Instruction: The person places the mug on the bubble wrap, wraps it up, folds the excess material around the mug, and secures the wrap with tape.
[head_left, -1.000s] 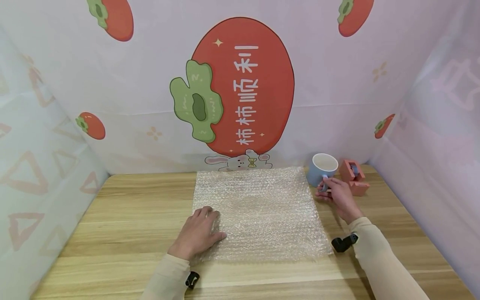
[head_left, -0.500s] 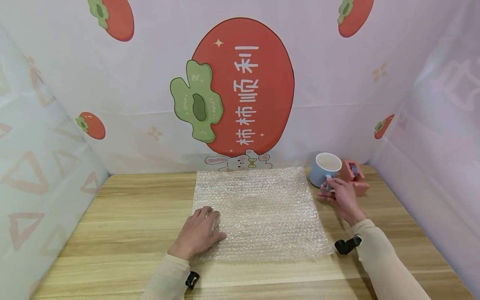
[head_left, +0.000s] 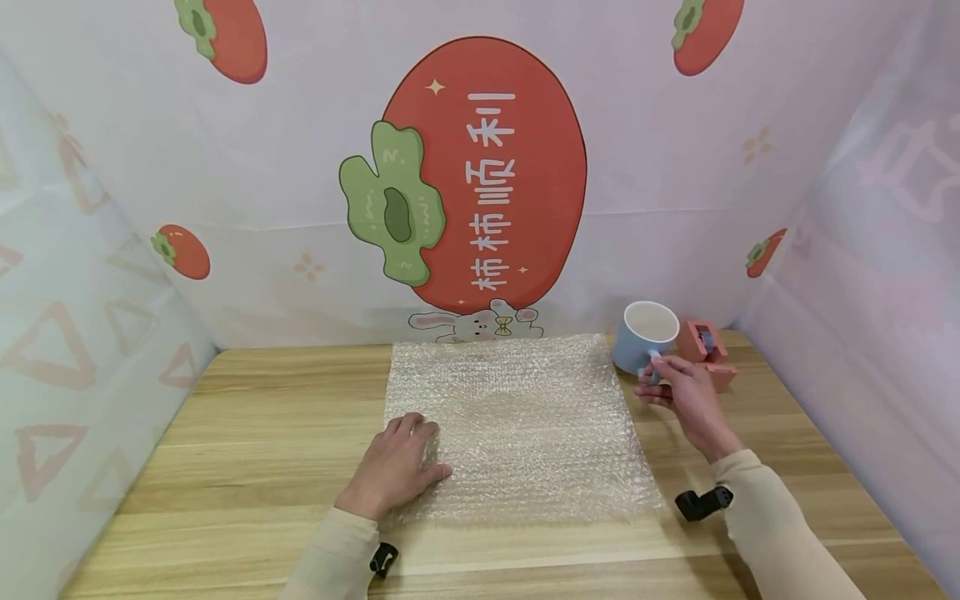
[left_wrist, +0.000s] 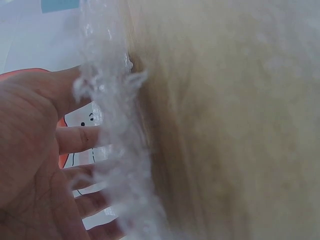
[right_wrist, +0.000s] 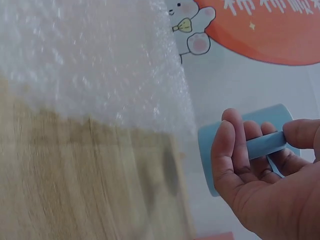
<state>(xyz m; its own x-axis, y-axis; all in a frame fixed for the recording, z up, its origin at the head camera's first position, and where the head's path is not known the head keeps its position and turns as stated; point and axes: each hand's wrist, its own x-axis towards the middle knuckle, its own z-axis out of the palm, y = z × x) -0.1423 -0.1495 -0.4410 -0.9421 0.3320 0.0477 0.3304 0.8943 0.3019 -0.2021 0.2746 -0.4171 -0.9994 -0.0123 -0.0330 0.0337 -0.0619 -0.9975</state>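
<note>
A light blue mug (head_left: 634,350) with a white inside stands at the back right of the table. My right hand (head_left: 692,402) grips its handle; in the right wrist view the fingers curl round the handle (right_wrist: 266,144) and the thumb lies on its end. A sheet of clear bubble wrap (head_left: 517,433) lies flat on the table, left of the mug. On its left edge rests my left hand (head_left: 393,465), with fingers loosely spread. The left wrist view shows the fingers of that hand (left_wrist: 82,139) extended, their tips hidden behind the wrap's ragged edge.
Right behind the right hand sits a coral-pink tape dispenser (head_left: 703,343), close to the mug. The wooden table (head_left: 255,467) ends at a patterned cloth backdrop (head_left: 300,167) at the back, with cloth walls at both sides.
The mug shifts slightly right, then back left, with the right hand on its handle. The right wrist has moved a little right and toward me. My left hand stays still.
</note>
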